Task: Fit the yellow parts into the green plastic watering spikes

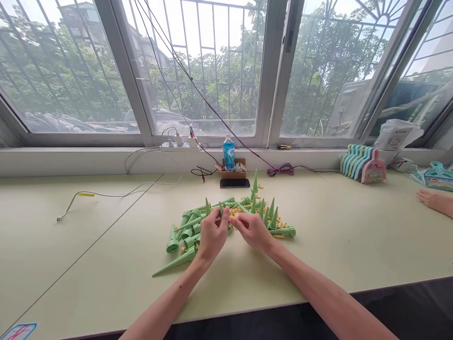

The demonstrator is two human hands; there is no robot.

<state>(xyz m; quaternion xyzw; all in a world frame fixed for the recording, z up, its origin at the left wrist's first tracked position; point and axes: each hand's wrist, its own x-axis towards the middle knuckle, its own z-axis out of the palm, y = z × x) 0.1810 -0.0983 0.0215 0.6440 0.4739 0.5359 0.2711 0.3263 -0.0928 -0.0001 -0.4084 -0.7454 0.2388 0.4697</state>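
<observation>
Left hand point(213, 232) looks closed on cone point(221, 208), tip up and away. Right hand point(255, 230) pinches yellow peg point(232, 214) just right of cone, between both hands' fingertips, equally near each. Peg's long axis hidden by fingers; contact with cone, cannot tell. Lying cones point(177, 263) left of left hand; standing cones point(272, 208) just beyond right hand.

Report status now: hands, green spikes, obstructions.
Right hand pinching small yellow piece; left hand beside it, grip partly hidden. Green spikes either side, some upright, some lying. Pile crowds close; other person's hand far right, well apart.
</observation>
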